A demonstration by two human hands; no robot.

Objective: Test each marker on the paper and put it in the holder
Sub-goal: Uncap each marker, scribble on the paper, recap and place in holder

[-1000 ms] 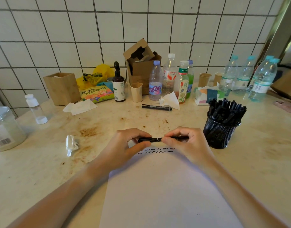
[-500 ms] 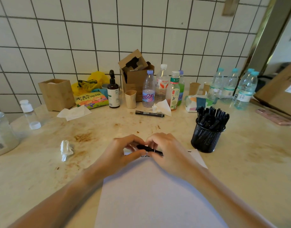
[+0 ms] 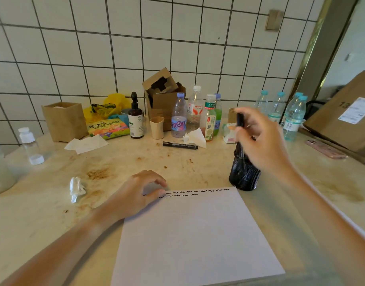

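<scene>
The right hand [image 3: 262, 139] held a black marker [image 3: 240, 129] upright in a closed grip, right above the black holder [image 3: 244, 178]. The left hand [image 3: 136, 195] rested on the paper [image 3: 198, 234], fingers loosely curled, holding nothing. Another marker [image 3: 180, 145] lay on the desk [image 3: 43, 213].

The paper [image 3: 198, 234] lies on the surface [image 3: 43, 213] nearest the person; the holder [image 3: 244, 178] stands just beyond its far right corner; a marker [image 3: 180, 145] lies farther back, before the bottles [image 3: 178, 116].
</scene>
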